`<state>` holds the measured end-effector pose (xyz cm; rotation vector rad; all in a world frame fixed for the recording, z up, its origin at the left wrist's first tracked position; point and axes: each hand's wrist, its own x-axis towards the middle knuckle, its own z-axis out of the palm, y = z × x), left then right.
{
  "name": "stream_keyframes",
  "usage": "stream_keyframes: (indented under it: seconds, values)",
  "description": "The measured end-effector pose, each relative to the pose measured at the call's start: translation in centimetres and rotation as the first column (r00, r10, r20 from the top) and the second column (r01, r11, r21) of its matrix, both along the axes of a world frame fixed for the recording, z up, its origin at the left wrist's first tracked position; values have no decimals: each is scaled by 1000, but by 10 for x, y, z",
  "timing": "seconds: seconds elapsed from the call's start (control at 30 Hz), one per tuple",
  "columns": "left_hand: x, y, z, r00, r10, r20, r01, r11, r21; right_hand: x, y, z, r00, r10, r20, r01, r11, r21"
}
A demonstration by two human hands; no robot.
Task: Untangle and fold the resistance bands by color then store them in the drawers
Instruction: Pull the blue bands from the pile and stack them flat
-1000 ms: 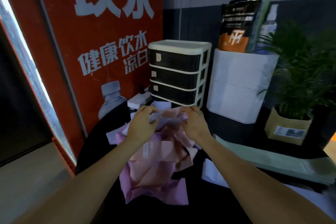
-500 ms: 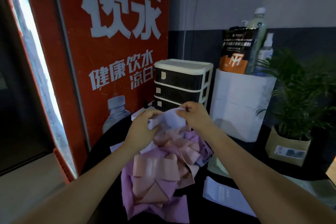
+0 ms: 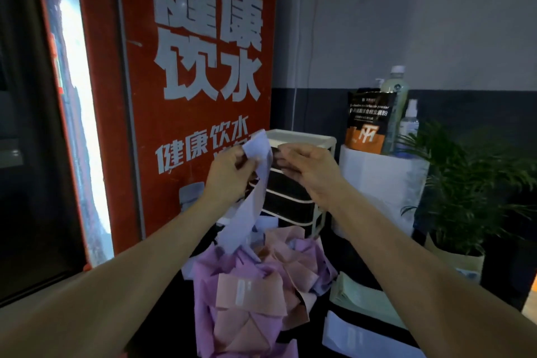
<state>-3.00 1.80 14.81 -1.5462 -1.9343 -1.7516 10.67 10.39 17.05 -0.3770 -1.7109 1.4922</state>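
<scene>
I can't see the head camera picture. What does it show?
Two hands, left hand and right hand, hold up a pale lavender resistance band whose lower end trails into a tangled pile of pink and purple bands on a dark table. Behind stand a small drawer unit and a red poster.

Both hands are raised in front of the drawer unit (image 3: 293, 183), left hand (image 3: 229, 174) left of right hand (image 3: 311, 171). A band (image 3: 252, 183) hangs from them down to the pile (image 3: 261, 285) on the table (image 3: 316, 317). Folded bands (image 3: 357, 302) lie right of the pile. A plant (image 3: 470, 183) stands far right; a sign (image 3: 197, 81) stands behind, left.
</scene>
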Motion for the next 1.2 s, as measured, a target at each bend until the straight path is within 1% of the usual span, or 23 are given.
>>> stream_keyframes:
  seconds: [0.07, 0.13, 0.23, 0.3, 0.43, 0.47, 0.57, 0.67, 0.73, 0.87, 0.97, 1.03, 1.07, 1.1, 1.13, 1.2]
  values:
    - [2, -2, 13, 996, -60, 71, 59, 998, 15, 3, 4, 5, 991, -126, 49, 119, 983, 138]
    - [7, -3, 24, 993, -87, 85, 86, 996, 13, 7, 6, 9, 980, -185, 71, 166, 962, 216]
    - [18, -2, 36, 975, -186, 125, 182, 982, 42, 11, 3, 15, 978, -201, 59, 177, 942, 285]
    - [26, 0, 41, 968, -211, 132, 208, 977, 41, 14, 3, 19, 966, -245, 78, 206, 919, 337]
    - [40, 1, 40, 935, -302, 187, 295, 953, 65, 25, 6, 20, 957, -281, 66, 243, 909, 339]
    - [42, 2, 38, 937, -299, 179, 293, 954, 61, 29, 6, 20, 956, -286, 59, 248, 903, 351]
    - [51, 6, 34, 966, -251, 67, 251, 968, 4, 41, 7, 20, 958, -285, 19, 257, 889, 379]
    - [66, 9, 32, 957, -290, -18, 286, 952, -109, 52, 8, 23, 955, -297, 6, 263, 853, 452]
    - [75, 12, 29, 944, -329, -17, 322, 932, -164, 59, 9, 22, 945, -328, -2, 288, 828, 480]
    - [92, 21, 12, 886, -432, 168, 461, 858, -228, 77, 15, 13, 896, -444, 10, 390, 798, 459]
    - [108, 29, -12, 848, -481, 224, 531, 779, -335, 96, 22, 3, 856, -517, -1, 478, 790, 383]
    - [116, 34, -29, 801, -520, 297, 599, 713, -365, 111, 27, -6, 820, -572, 12, 540, 780, 316]
    - [119, 35, -37, 792, -521, 317, 610, 696, -379, 120, 30, -11, 800, -600, 15, 573, 772, 275]
    - [120, 36, -45, 796, -516, 318, 606, 688, -400, 129, 33, -17, 778, -627, 20, 607, 761, 230]
    - [121, 37, -52, 805, -523, 280, 592, 678, -435, 140, 36, -23, 759, -651, 33, 635, 750, 186]
    - [121, 37, -65, 820, -562, 111, 518, 645, -562, 164, 42, -40, 728, -682, 72, 676, 731, 94]
